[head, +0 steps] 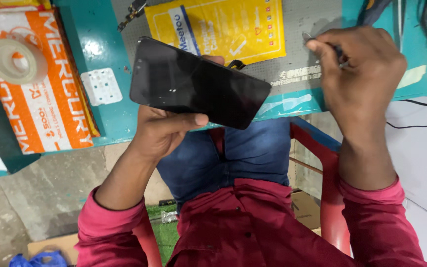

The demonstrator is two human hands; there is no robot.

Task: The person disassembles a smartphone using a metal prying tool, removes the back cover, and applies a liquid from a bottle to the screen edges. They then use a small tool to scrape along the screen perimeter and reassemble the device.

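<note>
Teal paint covered the surface (109,123) in front of the seated person, with a grey mat (302,59) laid over its far part. Near the edge of that surface, the left hand (166,129) held a black phone (198,83) by its underside, thumb lying along the near long edge and fingers wrapped beneath, so the dark glass faced up and tilted a little. The phone hung just above the rim of the surface, over the person's lap in blue jeans (243,153).

Off to the other side, the right hand (359,74) was closed around a thin metal tool (322,47), pinched between thumb and fingertips, its tip poking out toward the mat. That hand hovered over the mat's corner, well apart from the phone. The tool was blurred, so I could not tell its exact kind.

Behind the phone a yellow packet (223,24) lay flat on the mat. An orange and white box (40,84) sat at one end of the surface, with a roll of clear tape (13,60) resting on top of it. Just beside the box lay a small white plastic piece (101,86) with a grid of holes. Black cables (423,104) trailed off the far end of the surface. The person wore a red shirt (253,227) and sat on a red chair (329,198).
</note>
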